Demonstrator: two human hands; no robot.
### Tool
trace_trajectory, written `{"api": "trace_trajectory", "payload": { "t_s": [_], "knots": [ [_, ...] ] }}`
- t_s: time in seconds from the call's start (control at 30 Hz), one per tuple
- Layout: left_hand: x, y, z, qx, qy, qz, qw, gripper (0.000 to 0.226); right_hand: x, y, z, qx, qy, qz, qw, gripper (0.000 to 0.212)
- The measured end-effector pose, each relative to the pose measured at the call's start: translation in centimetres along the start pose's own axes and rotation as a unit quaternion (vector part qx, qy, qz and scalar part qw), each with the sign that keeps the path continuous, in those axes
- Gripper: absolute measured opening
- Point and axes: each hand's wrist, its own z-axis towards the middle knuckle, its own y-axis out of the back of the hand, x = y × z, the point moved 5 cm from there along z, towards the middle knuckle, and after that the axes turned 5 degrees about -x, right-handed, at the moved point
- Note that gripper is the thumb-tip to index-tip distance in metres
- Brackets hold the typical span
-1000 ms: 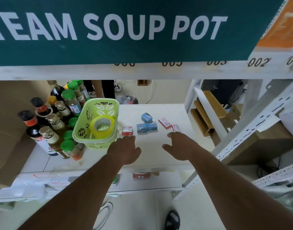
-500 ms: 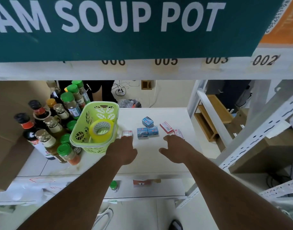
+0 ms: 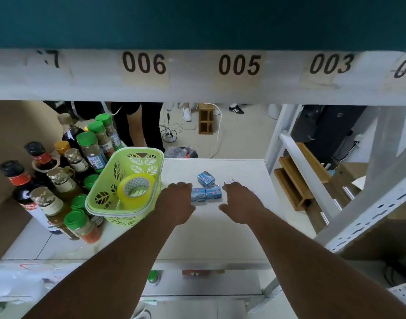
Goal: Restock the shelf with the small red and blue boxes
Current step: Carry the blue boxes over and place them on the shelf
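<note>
Three small blue boxes lie on the white shelf [image 3: 220,233]: one behind [image 3: 205,178] and two side by side [image 3: 198,195] [image 3: 213,192] between my hands. My left hand [image 3: 176,201] lies palm down just left of them and covers the spot where a red box lay; its fingers are hidden. My right hand [image 3: 240,201] lies palm down to their right with its thumb spread. Its fingertips reach a red and white box [image 3: 229,181], of which only a corner shows. The other red boxes are hidden under it.
A green basket [image 3: 137,155] holding a roll of yellow tape [image 3: 135,187] stands close to my left hand. Several sauce and spice bottles [image 3: 59,183] crowd the shelf's left side. A numbered shelf beam [image 3: 197,88] runs overhead. White uprights [image 3: 358,217] stand at the right.
Both hands have moved forward onto the boxes; the left now covers the left red box and the right covers most of the right red ones. My head has come closer under the upper shelf.
</note>
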Motion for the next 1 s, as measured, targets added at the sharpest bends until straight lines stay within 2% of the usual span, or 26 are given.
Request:
{"api": "trace_trajectory", "payload": {
  "t_s": [0.13,0.3,0.47,0.6,0.7,0.83,1.0],
  "knots": [
    [-0.1,-1.6,2.3,-0.019,-0.014,0.038,0.999,0.053,-0.8,-1.2,2.4,-0.013,-0.002,-0.012,1.0,0.053],
    [-0.5,-2.9,4.4,-0.055,-0.034,0.096,0.993,0.029,-0.8,-2.8,5.0,-0.009,0.009,-0.009,1.0,0.053],
    [-0.8,-3.9,5.5,-0.044,-0.056,0.146,0.987,0.024,-0.6,-4.2,6.5,-0.014,0.033,-0.038,0.999,0.036],
    [-0.9,-4.1,5.3,-0.036,-0.053,0.153,0.986,0.028,-0.6,-4.4,6.3,-0.027,0.043,-0.055,0.997,0.035],
    [-0.7,-4.2,4.9,-0.035,-0.041,0.126,0.991,0.028,-0.7,-4.5,6.0,-0.029,0.028,-0.049,0.998,0.037],
    [0.0,-3.7,4.1,-0.016,-0.012,0.028,0.999,0.023,-0.5,-4.4,5.3,-0.025,0.023,-0.033,0.999,0.042],
    [0.9,-2.0,2.7,0.004,0.005,-0.078,0.997,0.029,-0.5,-2.1,3.9,-0.043,0.008,-0.011,0.999,0.041]
  ]
}}
